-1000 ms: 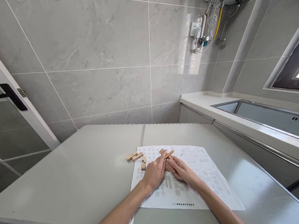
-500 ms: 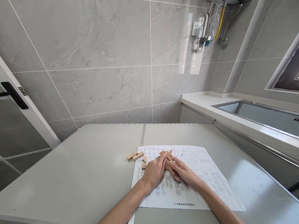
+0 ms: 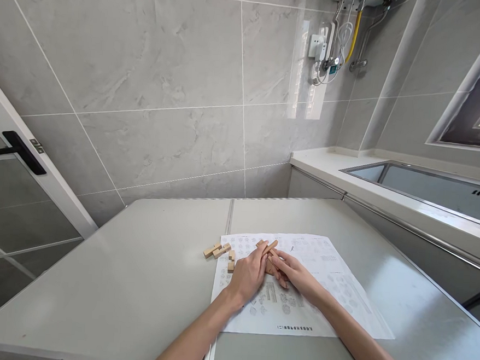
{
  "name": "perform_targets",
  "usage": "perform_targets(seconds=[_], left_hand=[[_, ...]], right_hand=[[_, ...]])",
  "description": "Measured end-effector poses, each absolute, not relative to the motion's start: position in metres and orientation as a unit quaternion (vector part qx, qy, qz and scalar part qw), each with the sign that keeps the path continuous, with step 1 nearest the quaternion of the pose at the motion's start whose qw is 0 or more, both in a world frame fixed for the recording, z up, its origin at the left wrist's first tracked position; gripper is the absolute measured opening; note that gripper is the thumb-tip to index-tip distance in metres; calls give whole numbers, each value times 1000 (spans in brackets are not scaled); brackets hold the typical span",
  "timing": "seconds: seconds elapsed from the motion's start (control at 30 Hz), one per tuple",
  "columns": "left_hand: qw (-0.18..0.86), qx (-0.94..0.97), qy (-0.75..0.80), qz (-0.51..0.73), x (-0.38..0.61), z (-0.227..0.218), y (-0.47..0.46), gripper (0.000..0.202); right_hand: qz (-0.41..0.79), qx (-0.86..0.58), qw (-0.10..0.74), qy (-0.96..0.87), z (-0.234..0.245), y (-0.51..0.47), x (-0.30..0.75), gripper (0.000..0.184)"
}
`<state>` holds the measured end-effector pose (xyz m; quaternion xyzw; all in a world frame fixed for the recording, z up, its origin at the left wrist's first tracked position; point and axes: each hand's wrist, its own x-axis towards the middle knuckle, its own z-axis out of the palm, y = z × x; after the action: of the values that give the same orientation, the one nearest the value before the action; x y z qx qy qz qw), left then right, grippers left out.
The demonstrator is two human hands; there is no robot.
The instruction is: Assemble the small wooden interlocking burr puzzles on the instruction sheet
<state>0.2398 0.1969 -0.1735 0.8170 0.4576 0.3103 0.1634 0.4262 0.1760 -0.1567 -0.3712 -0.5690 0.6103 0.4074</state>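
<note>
Over the printed sheet [image 3: 329, 318], my two hands meet around several small wooden puzzle pieces [image 3: 270, 247] that cross one another. My left hand [image 3: 248, 271] is closed on the pieces from the left, its fingers partly hiding them. From the right, my right hand [image 3: 295, 272] pinches a piece with thumb and fingers; its lower fingers curl beneath the cluster. How the pieces fit together between my palms is hidden. Just left of my left hand lie loose notched wooden pieces [image 3: 221, 250], some on the sheet's edge and some on the table.
The grey table [image 3: 134, 282] has a seam down its middle. A tiled wall [image 3: 160, 86] rises behind it. At the right runs a white counter with a sink [image 3: 428, 185]. A door with a black handle [image 3: 24, 153] stands at the left.
My right-hand fingers have shifted slightly around the wooden pieces, and the protruding piece at the top has moved a little to the right. The loose pieces lie as before.
</note>
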Motion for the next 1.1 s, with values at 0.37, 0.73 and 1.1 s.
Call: perform_targets(seconds=[0.37,0.73,1.1], left_hand=[[244,758,436,419,245,-176,195,60],[238,796,382,405,238,-153,194,29],[465,559,417,545,245,-159,205,38]], right_hand=[[711,-362,479,-365,-170,189,436,50],[742,-352,446,-357,-167,187,438,45],[389,-526,477,-588,-176,186,427,43]])
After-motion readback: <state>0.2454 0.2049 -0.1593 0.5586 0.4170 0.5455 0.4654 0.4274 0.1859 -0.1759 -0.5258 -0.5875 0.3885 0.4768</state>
